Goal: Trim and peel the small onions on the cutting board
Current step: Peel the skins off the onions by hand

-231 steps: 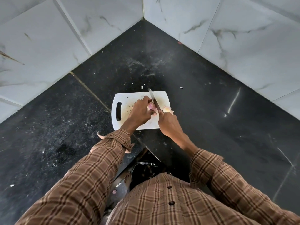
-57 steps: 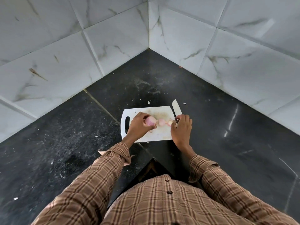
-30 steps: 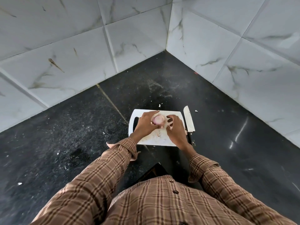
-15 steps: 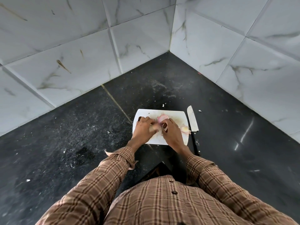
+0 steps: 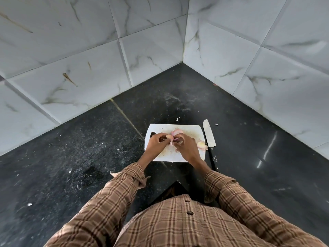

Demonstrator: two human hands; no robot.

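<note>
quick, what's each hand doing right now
Left hand: fingers pinching the onion over the cutting board.
Right hand: fingers pinching the same onion's skin.

Cutting board (image 5: 188, 128) lies on the counter (image 5: 89, 157), in front of the wall corner (image 5: 183, 61). Knife (image 5: 209, 135) lies on the counter just right of the board, blade toward the wall. Left hand (image 5: 157, 143) and right hand (image 5: 186, 146) meet over the board's middle, an onion (image 5: 176, 132) between them. Second onion piece (image 5: 202, 144) sits at the board's right edge, beside the knife.
</note>
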